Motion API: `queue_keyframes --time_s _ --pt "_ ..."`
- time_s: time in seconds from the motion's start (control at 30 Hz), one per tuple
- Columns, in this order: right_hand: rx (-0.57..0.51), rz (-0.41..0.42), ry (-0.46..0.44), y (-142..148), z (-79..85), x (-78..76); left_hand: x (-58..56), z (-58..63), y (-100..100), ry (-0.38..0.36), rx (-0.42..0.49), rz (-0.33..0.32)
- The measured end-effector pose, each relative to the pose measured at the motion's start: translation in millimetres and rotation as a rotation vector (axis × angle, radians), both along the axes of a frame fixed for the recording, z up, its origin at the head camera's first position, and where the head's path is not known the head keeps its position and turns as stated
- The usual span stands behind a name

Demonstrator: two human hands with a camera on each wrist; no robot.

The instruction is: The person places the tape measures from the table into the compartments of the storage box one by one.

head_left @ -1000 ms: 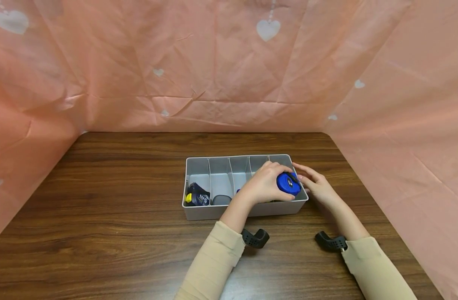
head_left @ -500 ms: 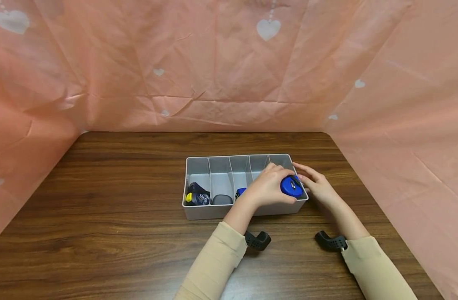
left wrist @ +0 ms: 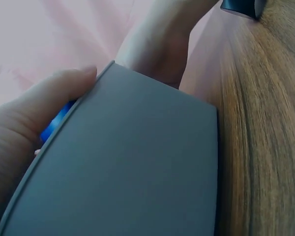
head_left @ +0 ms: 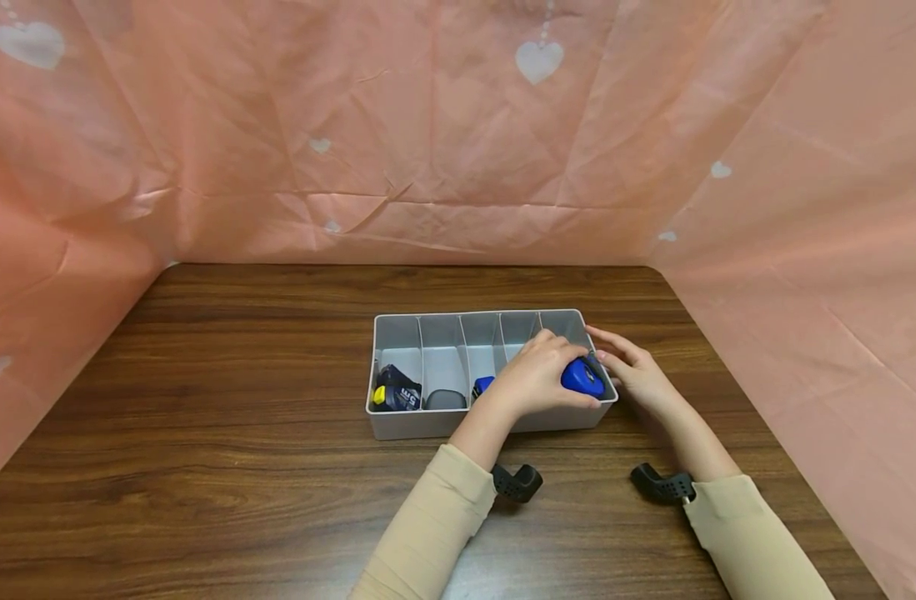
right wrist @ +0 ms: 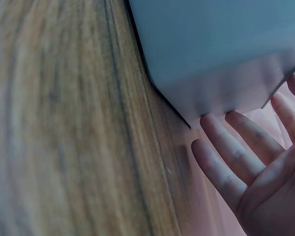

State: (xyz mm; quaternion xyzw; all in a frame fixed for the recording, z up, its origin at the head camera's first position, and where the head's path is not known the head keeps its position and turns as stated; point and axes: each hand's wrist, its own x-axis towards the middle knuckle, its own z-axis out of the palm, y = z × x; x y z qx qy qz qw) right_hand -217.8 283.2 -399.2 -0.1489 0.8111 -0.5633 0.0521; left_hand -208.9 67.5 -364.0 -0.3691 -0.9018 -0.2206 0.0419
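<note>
My left hand (head_left: 536, 375) holds a blue tape measure (head_left: 583, 379) at the right-end compartment of a grey divided box (head_left: 488, 425). In the left wrist view, the thumb (left wrist: 69, 84) lies over the box rim, with a bit of blue behind it. My right hand (head_left: 638, 375) is at the box's right end, its fingertips against the outer wall in the right wrist view, fingers (right wrist: 236, 152) spread and fairly straight. The tape measure sits partly below the rim, and the left palm hides part of it.
Inside the leftmost compartment lies a dark tape measure (head_left: 399, 397) with a yellow button. A dark grey rounded item (head_left: 446, 400) occupies the compartment beside it, then a blue item (head_left: 483, 385) partly behind the left wrist. The wooden table (head_left: 240, 400) is backed by pink cloth (head_left: 427, 167).
The left hand has moved slightly right and down with the blue tape measure, which sits lower in the end compartment and is tilted more. The right hand has stayed against the box.
</note>
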Motion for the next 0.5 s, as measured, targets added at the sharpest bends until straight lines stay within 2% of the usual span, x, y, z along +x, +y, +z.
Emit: queue_keyframes --time_s 0.13,0.3,0.5 --pt "-0.019 0.007 0.003 0.1 -0.8 0.0 0.1 -1.6 0.9 0.025 -0.04 -0.003" --pt "-0.053 0.012 0.014 -0.2 -3.5 -1.9 0.4 -3.1 2.1 0.078 -0.123 -0.052" --pt "-0.06 0.011 0.024 -0.3 -4.1 -2.4 1.2 -2.8 2.7 0.085 -0.165 -0.068"
